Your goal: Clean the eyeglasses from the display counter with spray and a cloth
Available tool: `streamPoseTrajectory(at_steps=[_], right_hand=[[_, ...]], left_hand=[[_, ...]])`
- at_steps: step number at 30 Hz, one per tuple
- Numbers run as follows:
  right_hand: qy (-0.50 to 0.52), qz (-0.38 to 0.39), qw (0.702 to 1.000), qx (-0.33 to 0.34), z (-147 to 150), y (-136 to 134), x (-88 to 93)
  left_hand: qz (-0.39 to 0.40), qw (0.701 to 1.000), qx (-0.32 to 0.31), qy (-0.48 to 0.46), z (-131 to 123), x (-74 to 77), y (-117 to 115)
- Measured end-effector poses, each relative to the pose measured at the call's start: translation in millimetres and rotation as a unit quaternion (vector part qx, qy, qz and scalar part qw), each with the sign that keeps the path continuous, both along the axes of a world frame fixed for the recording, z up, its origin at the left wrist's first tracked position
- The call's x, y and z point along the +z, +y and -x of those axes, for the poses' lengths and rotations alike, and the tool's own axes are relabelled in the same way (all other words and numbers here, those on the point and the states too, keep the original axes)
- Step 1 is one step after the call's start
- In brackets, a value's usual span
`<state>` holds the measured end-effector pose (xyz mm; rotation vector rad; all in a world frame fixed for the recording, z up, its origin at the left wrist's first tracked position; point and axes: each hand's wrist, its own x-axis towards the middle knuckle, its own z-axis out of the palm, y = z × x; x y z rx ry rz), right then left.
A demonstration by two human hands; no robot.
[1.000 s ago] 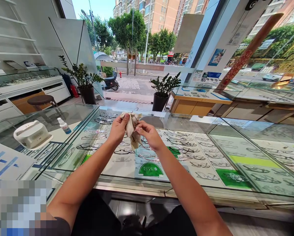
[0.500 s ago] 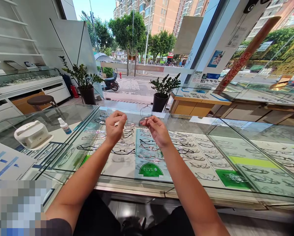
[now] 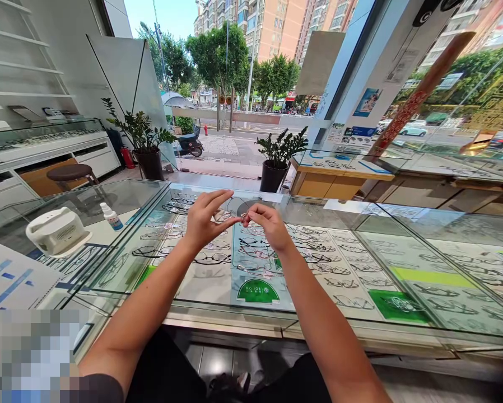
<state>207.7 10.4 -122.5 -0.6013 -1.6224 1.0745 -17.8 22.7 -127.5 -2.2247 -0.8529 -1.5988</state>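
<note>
Above the glass counter, my right hand (image 3: 269, 223) pinches a pair of thin-rimmed eyeglasses (image 3: 237, 207) between thumb and fingertips. The round lens points to the left and looks partly grey; much of the frame is hidden by the fingers. Facing it, my left hand (image 3: 205, 219) is open, its fingers stretched out over the lens side. The left thumb reaches across to the spot where the right fingertips grip, and seems to touch there. A small pale patch shows between the left thumb and fingers; I cannot tell what it is.
Rows of eyeglass frames lie inside the glass display counter (image 3: 218, 316) beneath my hands. On the left stand a white device (image 3: 57, 230) and a small spray bottle (image 3: 111, 217). Beyond the counter are two potted plants (image 3: 273, 173), (image 3: 147, 159) and a round stool (image 3: 69, 172).
My left hand has gone from a fist around a whitish thing to outstretched fingers, and moved right to the eyeglasses. The eyeglasses have tilted and shifted left and down in my right hand.
</note>
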Motion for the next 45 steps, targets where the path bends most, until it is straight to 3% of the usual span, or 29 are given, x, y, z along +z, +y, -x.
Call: streamPoseTrajectory(at_steps=[4, 7, 11, 16, 19, 23, 27, 30, 33, 45], right_hand=[[-0.037, -0.029, 0.999, -0.027, -0.9, -0.2, -1.6], [-0.027, -0.099, 0.983, -0.149, 1.1, -2.2, -5.4], [-0.026, -0.228, 0.913, -0.337, 8.4, -4.3, -14.9], [-0.054, -0.308, 0.858, -0.408, 16.8, -4.2, -21.5], [-0.052, -0.341, 0.837, -0.424, 16.1, -7.4, -7.1], [-0.054, -0.396, 0.806, -0.437, 10.1, -21.7, 41.8], [-0.064, -0.378, 0.811, -0.442, 7.1, -46.8, 99.3], [-0.088, -0.334, 0.828, -0.441, 6.4, -62.8, 125.5], [-0.099, -0.299, 0.843, -0.436, 4.3, -70.3, 133.7], [-0.128, -0.252, 0.854, -0.436, -9.6, -64.2, 127.8]], left_hand=[[0.011, 1.0, 0.002, 0.005, -0.8, -0.2, -2.1], [-0.01, 1.0, 0.004, -0.024, -0.9, -1.6, -1.1], [-0.016, 0.993, 0.057, -0.099, 1.2, -5.7, 4.6], [-0.017, 0.981, 0.105, -0.163, 0.6, -3.8, 5.0], [-0.04, 0.98, 0.091, -0.175, -3.8, 13.7, -2.7], [-0.069, 0.979, 0.056, -0.182, -9.4, 62.0, -17.4], [-0.096, 0.975, 0.038, -0.197, -13.0, 113.2, -32.9], [-0.094, 0.974, 0.043, -0.202, -15.2, 134.1, -41.8], [-0.074, 0.976, 0.048, -0.199, -15.3, 138.8, -45.5], [-0.012, 0.992, 0.049, -0.118, -8.8, 135.7, -43.6]])
